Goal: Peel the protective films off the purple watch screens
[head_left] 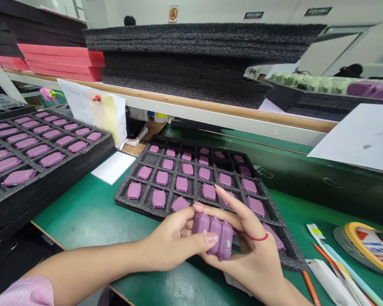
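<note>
Both my hands meet low in the middle, over the near edge of a black foam tray (127,193) whose cells hold several purple plastic cases. My left hand (172,244) grips a row of three purple cases (214,233) from the left, thumb across the front. My right hand (249,250) cups the same row from behind and below, fingers stretched toward the tray. A red thread circles one right-hand finger.
A taller stack of foam trays (51,178) with purple cases stands at the left. A white card (114,167) lies on the green table. Pens (322,255) and a tape roll (367,246) lie at right. Foam sheets (191,59) fill a shelf behind.
</note>
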`<state>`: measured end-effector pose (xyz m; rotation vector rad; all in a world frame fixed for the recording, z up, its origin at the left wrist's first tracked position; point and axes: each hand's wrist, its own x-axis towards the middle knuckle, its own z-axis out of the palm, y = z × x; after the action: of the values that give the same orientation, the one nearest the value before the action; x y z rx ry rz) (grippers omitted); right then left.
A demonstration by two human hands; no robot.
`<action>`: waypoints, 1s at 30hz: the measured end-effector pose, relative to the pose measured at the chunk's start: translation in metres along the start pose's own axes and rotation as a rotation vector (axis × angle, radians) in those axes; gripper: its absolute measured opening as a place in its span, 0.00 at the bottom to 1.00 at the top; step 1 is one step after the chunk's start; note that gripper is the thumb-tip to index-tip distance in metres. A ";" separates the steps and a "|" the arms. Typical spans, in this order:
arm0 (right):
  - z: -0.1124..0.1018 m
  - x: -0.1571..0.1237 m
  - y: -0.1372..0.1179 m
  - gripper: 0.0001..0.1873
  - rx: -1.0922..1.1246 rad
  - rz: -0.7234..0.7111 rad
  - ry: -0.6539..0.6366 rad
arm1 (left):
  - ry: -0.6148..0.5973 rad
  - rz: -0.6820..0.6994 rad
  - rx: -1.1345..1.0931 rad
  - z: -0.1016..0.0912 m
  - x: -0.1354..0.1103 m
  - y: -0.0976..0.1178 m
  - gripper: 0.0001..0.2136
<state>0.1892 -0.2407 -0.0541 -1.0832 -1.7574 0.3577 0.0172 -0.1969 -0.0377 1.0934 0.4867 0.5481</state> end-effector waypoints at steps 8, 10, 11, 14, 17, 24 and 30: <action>0.004 -0.002 -0.002 0.51 0.025 0.003 0.046 | 0.122 0.035 0.068 -0.001 0.005 -0.003 0.32; 0.003 -0.001 -0.002 0.52 0.043 -0.009 0.048 | 0.089 0.029 0.018 -0.001 0.004 -0.001 0.31; 0.002 -0.001 -0.002 0.52 0.054 -0.019 0.050 | 0.063 0.034 0.004 -0.001 0.004 0.000 0.29; 0.002 0.000 0.000 0.51 0.080 -0.041 0.037 | -0.005 0.056 0.025 -0.002 0.001 0.002 0.24; 0.001 0.000 0.001 0.50 0.079 -0.059 0.022 | 0.009 0.046 0.084 -0.002 -0.002 0.003 0.20; 0.002 0.001 -0.003 0.52 0.032 -0.088 -0.016 | 0.015 0.061 0.121 0.000 -0.002 -0.003 0.19; 0.004 0.003 -0.002 0.51 0.002 -0.102 -0.013 | 0.085 0.020 0.176 0.003 -0.002 -0.005 0.19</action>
<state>0.1844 -0.2386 -0.0524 -0.9877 -1.8156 0.3038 0.0188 -0.2018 -0.0405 1.2472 0.6073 0.5796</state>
